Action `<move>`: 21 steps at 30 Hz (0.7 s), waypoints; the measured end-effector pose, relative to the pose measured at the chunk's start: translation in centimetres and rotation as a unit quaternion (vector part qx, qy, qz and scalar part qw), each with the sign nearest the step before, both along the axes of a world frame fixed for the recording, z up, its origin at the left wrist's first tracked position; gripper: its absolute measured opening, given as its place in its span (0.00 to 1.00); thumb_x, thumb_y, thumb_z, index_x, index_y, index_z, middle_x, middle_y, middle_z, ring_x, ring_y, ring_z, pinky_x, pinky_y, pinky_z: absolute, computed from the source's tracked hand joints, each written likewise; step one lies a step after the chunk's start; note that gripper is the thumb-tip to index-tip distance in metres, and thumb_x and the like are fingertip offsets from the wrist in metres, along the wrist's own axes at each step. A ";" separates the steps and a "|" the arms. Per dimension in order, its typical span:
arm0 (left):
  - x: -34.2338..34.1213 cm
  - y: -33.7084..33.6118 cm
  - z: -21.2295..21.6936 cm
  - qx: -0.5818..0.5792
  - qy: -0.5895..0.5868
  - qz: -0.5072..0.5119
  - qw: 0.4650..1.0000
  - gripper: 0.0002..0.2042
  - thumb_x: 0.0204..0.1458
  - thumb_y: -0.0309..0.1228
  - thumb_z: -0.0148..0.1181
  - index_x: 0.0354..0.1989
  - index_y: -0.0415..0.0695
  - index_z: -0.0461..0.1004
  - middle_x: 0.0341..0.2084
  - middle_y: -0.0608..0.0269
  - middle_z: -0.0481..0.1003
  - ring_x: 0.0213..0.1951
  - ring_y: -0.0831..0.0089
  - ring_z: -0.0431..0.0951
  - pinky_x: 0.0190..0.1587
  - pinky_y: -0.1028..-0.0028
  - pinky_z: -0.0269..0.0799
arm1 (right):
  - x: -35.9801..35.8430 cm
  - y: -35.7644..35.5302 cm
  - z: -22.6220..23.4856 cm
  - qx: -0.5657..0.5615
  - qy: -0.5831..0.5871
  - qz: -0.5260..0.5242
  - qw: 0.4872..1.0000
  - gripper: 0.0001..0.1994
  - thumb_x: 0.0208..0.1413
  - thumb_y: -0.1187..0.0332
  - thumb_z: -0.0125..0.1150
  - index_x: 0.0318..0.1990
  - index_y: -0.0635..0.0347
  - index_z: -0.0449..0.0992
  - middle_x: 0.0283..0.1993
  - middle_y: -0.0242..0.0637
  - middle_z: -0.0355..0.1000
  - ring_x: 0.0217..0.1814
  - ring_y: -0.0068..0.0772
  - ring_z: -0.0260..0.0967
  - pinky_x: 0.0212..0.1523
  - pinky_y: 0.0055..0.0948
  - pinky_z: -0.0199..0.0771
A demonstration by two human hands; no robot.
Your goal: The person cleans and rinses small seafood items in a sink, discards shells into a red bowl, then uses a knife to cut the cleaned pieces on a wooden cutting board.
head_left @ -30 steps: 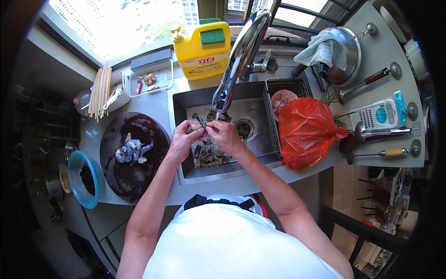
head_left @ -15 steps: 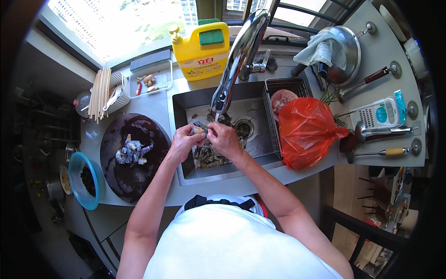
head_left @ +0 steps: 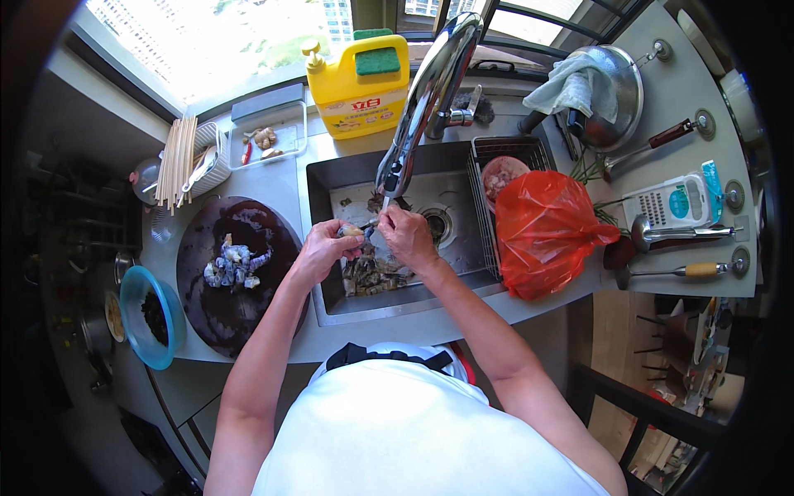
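Observation:
Over the steel sink [head_left: 447, 169], my left hand [head_left: 321, 248] holds a small grey shrimp [head_left: 351, 231] by its end. My right hand [head_left: 407, 237] pinches the other side of the same shrimp, under the chrome tap [head_left: 426, 95]. More raw shrimp [head_left: 372, 273] lie in a heap on the sink floor just below both hands. Several peeled shrimp [head_left: 235, 265] sit in a pile on the dark round board [head_left: 240, 318] to the left.
A red plastic bag [head_left: 544, 231] bulges at the sink's right edge beside a wire basket [head_left: 504, 153]. A yellow detergent jug [head_left: 361, 78] stands behind the sink. A blue bowl [head_left: 149, 318], chopsticks [head_left: 178, 161], ladles [head_left: 678, 236] and a covered pot [head_left: 608, 87] surround the counter.
Both hands have stayed over the sink, shifting slightly while working the shrimp between the fingers. Nothing else has moved.

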State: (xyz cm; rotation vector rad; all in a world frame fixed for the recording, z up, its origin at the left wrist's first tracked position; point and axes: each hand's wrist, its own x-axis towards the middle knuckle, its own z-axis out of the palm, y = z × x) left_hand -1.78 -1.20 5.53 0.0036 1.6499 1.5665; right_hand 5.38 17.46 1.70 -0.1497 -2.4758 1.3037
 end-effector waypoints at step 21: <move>0.1 0.1 -1.6 -0.049 0.033 -0.003 0.998 0.11 0.54 0.31 0.65 0.40 0.35 0.78 0.26 0.62 0.79 0.28 0.75 0.80 0.33 0.76 0.77 | 0.4 0.1 -0.7 -0.329 -0.199 0.027 0.923 0.10 0.62 0.69 0.57 0.34 0.69 0.76 0.25 0.38 0.78 0.23 0.26 0.78 0.26 0.27 0.79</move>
